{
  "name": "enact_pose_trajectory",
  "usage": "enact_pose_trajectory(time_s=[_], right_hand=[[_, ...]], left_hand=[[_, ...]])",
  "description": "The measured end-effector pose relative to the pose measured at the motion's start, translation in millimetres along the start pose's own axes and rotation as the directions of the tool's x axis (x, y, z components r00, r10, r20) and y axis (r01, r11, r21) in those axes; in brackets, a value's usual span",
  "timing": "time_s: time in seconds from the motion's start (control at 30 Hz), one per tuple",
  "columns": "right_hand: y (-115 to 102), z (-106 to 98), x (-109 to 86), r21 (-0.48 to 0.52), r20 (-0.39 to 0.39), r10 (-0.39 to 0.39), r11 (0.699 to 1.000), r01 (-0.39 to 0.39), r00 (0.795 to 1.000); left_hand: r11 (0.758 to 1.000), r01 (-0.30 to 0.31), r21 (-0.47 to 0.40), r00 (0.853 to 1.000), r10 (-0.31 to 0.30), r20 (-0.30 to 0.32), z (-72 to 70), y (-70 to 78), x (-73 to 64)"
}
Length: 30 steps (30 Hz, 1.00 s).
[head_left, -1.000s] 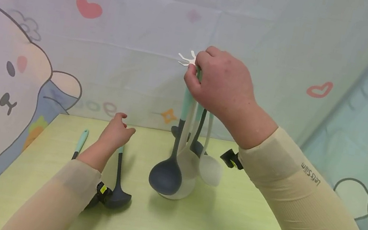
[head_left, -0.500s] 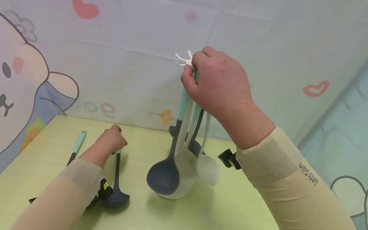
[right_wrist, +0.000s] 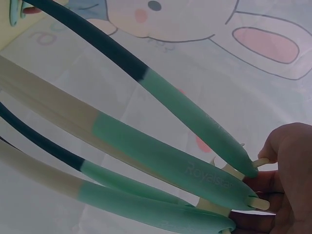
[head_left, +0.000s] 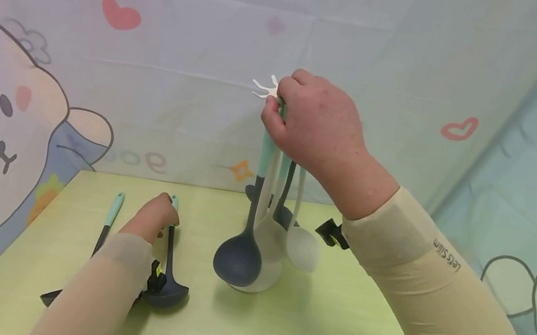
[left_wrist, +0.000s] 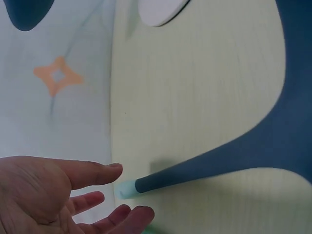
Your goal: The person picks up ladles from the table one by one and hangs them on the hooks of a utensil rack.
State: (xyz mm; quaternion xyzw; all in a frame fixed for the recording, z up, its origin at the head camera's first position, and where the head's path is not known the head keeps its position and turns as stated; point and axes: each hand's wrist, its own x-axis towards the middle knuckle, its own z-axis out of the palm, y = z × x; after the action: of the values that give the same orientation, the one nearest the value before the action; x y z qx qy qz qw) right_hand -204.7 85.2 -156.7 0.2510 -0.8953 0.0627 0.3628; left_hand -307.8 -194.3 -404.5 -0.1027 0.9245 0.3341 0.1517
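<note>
My right hand (head_left: 320, 118) grips the top of a white utensil rack (head_left: 267, 92), whose hook prongs stick out beside the fingers. Several mint-handled utensils hang from it, among them a dark ladle (head_left: 238, 260) in front and a white spoon-like one (head_left: 302, 249). In the right wrist view, the fingers lie right by the hooks and the mint handles (right_wrist: 170, 156). My left hand (head_left: 153, 218) is low over the table at the handle end of a dark turner (head_left: 167, 293). The left wrist view has the thumb and fingers spread on either side of its mint handle (left_wrist: 128, 189).
Another dark utensil with a mint handle (head_left: 115, 209) lies at the left, partly covered by the left sleeve (head_left: 101, 288). The rack's round white base (head_left: 272, 276) stands on the pale green table (head_left: 326, 327). A printed cloth (head_left: 201, 60) hangs behind.
My left hand has come down from above the table to the turner's handle. The right hand keeps its grip on the rack; the view has shifted slightly.
</note>
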Motion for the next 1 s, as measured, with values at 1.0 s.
enact_pose_trajectory(time_s=[1.0], right_hand=[[-1.8,8.2,-1.6,0.014,-0.151,-0.038,0.999,0.041,0.988]], left_hand=[[0.982,0.184,0.039,0.977,-0.187,0.099,19.8,-1.6,12.2]])
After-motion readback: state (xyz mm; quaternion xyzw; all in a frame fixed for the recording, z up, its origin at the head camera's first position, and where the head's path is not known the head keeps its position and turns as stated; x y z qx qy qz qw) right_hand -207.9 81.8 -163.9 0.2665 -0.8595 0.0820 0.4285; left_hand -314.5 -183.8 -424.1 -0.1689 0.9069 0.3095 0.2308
